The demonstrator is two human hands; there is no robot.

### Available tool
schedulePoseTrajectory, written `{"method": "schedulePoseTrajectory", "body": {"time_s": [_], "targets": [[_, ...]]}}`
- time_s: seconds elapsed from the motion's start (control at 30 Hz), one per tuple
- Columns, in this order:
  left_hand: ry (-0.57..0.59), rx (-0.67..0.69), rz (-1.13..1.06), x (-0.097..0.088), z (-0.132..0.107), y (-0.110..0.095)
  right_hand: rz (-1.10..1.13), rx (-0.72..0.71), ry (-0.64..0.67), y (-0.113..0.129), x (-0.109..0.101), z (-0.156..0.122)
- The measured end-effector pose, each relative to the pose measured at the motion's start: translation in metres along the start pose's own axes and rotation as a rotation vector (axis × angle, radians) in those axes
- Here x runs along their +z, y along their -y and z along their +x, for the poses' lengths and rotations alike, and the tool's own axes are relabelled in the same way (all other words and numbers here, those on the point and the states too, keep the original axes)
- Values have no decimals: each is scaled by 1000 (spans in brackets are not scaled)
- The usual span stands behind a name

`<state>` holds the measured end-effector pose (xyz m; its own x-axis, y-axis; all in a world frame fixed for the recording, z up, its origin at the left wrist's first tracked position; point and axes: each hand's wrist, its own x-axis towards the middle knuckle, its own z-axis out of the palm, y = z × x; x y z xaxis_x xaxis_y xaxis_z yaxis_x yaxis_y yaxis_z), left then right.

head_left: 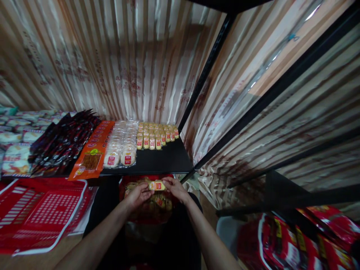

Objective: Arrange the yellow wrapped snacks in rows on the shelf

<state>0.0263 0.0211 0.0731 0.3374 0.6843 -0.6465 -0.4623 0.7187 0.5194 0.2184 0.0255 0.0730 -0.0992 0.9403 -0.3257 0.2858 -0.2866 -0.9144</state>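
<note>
Both my hands hold one small yellow snack packet with a red label, just below the front edge of a black shelf. My left hand grips its left end with curled fingers. My right hand pinches its right end. Under them sits a red basket with more yellow packets in it. On the shelf, rows of the same yellow packets stand at the back right.
Also on the shelf lie round white cakes in clear wrap, orange packets, dark red packets and white bags. Red baskets lie at lower left. Red packs are at lower right. A striped curtain hangs behind.
</note>
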Motion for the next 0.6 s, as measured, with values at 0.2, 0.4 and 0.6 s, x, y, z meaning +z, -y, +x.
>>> {"method": "schedulePoseTrajectory", "body": {"time_s": [0.2, 0.4, 0.6], "targets": [[105, 183, 135, 21, -1, -18, 197, 64, -134, -13, 9, -1], [-54, 328, 424, 50, 21, -23, 3, -16, -194, -6, 2, -3], [-44, 456, 629, 80, 45, -40, -596, -385, -489, 14, -18, -4]]}}
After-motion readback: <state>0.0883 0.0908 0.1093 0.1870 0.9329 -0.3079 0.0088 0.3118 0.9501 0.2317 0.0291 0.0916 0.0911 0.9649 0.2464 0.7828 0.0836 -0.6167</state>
